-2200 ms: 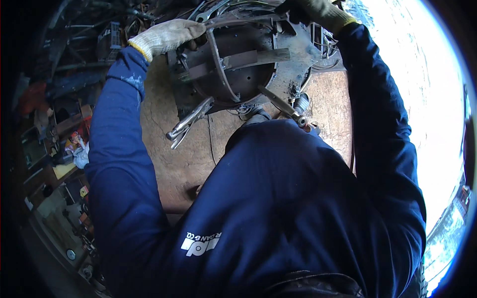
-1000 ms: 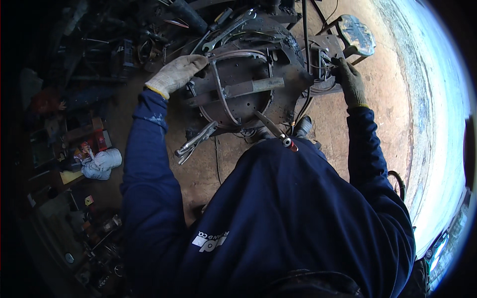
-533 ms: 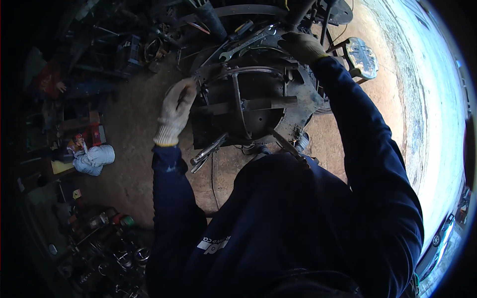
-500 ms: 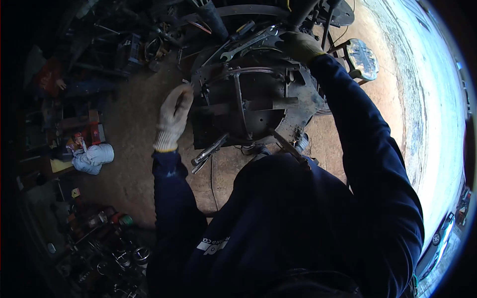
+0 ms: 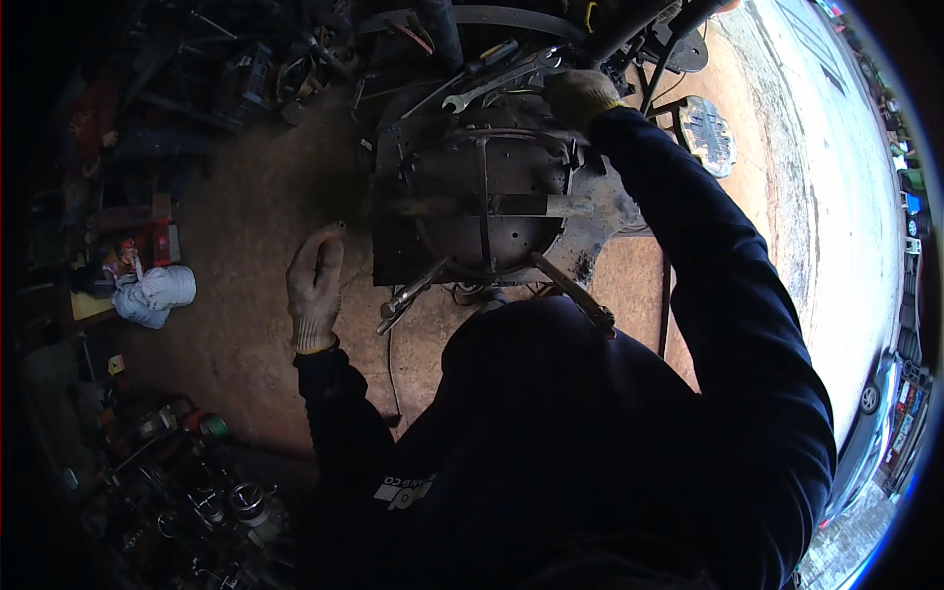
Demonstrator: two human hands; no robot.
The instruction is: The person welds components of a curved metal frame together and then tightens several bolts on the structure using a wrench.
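My left hand (image 5: 317, 290), in a pale knitted glove, is held in the air left of a dark metal work table (image 5: 393, 254). Thumb and fingers are pinched together, with a tiny dark thing at the tips that I cannot make out. My right hand (image 5: 582, 95), also gloved, is at the table's far right, beside a wrench (image 5: 497, 84); its fingers are in shadow. A round metal frame with a crossing bar (image 5: 483, 162) lies on the table. Two locking-plier-like clamps, a left clamp (image 5: 415, 290) and a right clamp (image 5: 578, 295), grip its near edge.
A dark upright post (image 5: 438, 34) and slanting pipes rise behind the table. A worn stool (image 5: 707, 136) stands at the right. Metal parts (image 5: 211, 501) crowd the lower left floor, and a grey-white cloth bundle (image 5: 157, 295) lies at the left.
My left hand has drawn down and away from the table's left edge. My right hand has shifted slightly left in the picture, and the whole view has turned a little.
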